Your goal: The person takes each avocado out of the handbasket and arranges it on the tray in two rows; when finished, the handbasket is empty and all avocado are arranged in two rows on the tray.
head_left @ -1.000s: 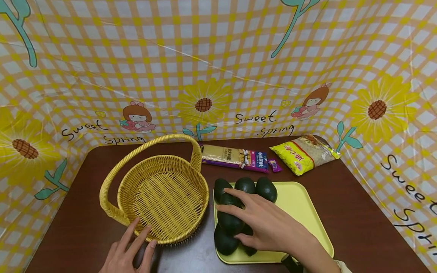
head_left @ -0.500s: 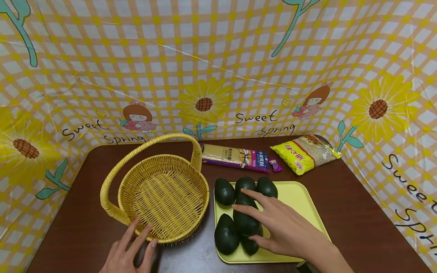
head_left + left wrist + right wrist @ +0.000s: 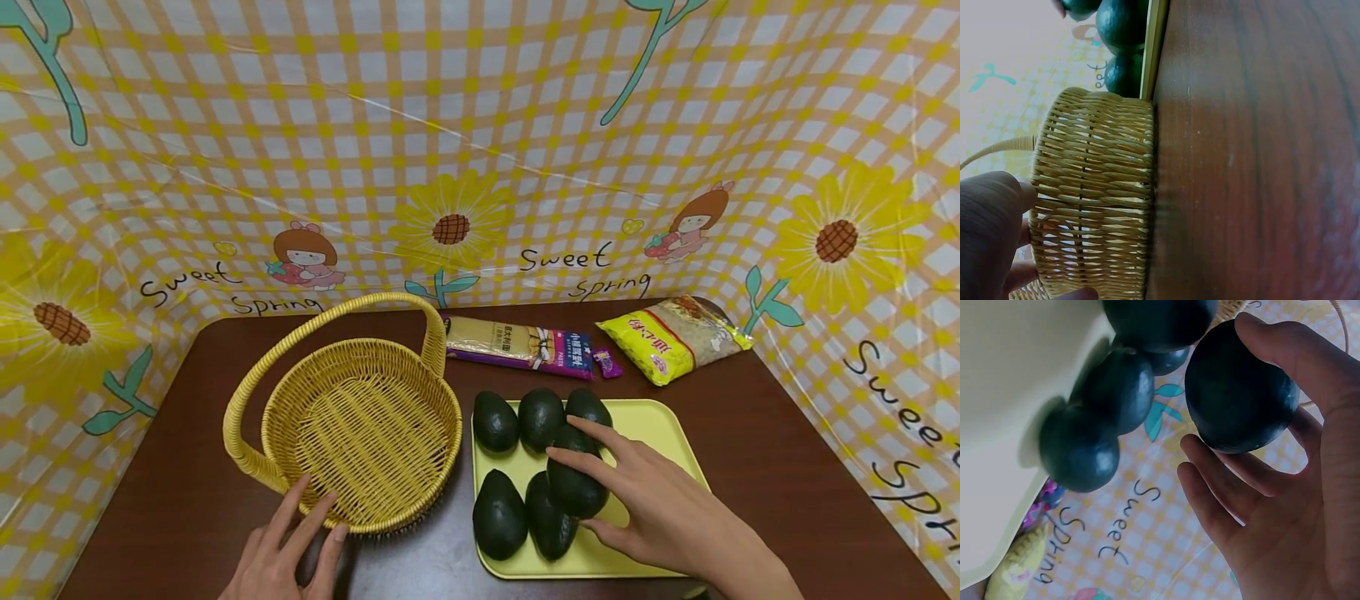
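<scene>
My right hand (image 3: 652,508) holds a dark green avocado (image 3: 576,487) between thumb and fingers, raised over the yellow tray (image 3: 660,437). In the right wrist view that avocado (image 3: 1238,394) is held clear of the others. On the tray, one avocado (image 3: 496,422) sits back left, with others beside it in the back row; another (image 3: 500,515) lies front left next to a slimmer one (image 3: 549,518). To the left stands a yellow wicker basket (image 3: 367,450) with a tall handle. My left hand (image 3: 281,554) grips its near rim, fingertips over the edge.
Behind the tray lie a pasta packet (image 3: 517,347), a small purple packet (image 3: 607,363) and a yellow-and-clear bag (image 3: 675,337). A checked sunflower cloth (image 3: 450,125) rises round the back and sides of the dark wooden table (image 3: 161,467).
My right hand has moved to the right with the avocado, from above the tray's left side to about its middle. The left hand stays on the basket rim.
</scene>
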The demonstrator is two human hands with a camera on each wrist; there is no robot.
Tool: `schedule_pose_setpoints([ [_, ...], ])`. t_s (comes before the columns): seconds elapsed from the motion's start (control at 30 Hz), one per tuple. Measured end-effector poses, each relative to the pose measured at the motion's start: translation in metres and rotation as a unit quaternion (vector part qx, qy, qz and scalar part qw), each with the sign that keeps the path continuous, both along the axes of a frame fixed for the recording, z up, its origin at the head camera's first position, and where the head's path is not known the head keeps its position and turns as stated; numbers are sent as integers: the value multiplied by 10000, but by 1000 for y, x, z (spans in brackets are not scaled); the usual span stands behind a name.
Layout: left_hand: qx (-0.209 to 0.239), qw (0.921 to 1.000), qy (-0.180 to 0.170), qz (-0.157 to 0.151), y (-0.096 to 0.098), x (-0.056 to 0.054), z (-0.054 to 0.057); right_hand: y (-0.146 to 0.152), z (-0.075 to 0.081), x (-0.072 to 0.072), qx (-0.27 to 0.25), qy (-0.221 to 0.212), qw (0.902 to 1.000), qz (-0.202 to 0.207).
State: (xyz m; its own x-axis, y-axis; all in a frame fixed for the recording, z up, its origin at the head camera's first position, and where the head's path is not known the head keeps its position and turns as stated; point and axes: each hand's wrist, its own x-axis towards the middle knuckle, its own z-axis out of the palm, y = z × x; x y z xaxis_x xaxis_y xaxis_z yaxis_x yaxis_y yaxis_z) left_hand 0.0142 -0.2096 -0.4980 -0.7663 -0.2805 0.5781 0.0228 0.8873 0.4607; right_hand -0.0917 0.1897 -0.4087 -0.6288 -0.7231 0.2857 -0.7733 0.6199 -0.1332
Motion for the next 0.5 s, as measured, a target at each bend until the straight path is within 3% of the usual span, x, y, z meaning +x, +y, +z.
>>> schedule_pose_setpoints([
  [0.27,72,9997,-193,104,2,2,1,17,-7,4,20,135,9998,-156],
  [0.5,77,9999,-74,-35,0,0,1,27,-15,8,46,24,9998,-179],
])
